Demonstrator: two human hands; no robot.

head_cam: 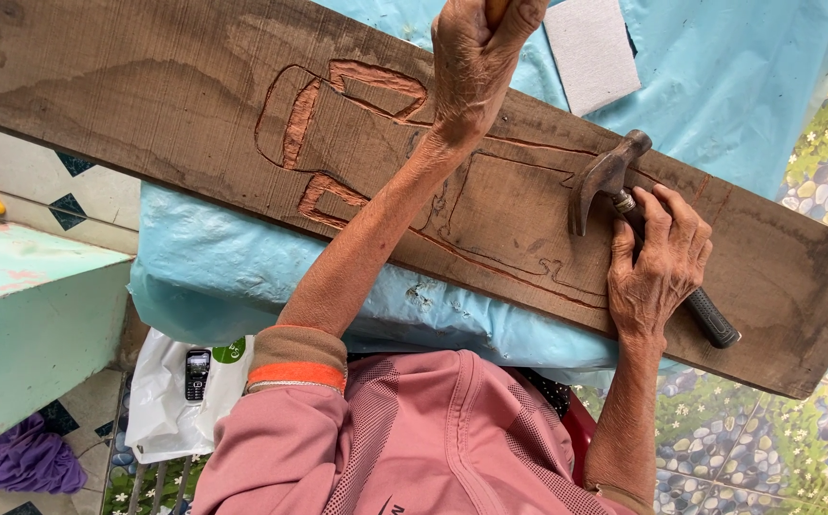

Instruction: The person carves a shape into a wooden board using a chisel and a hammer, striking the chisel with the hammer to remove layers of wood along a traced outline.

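Long brown wooden plank (194, 105) carved with reddish grooved outlines.
Right hand (660, 262) grips a steel claw hammer (623, 205); left hand (476, 62) closes around a wooden handle (497, 10) above.

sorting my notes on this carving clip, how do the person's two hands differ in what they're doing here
The right hand lies low on the wooden plank, fingers wrapped around a claw hammer near its head. The left hand is raised at the plank's far edge, fist closed on a wooden handle whose other end is out of frame. The left arm crosses the carved outline; the right stays beside it. Both hold tools.
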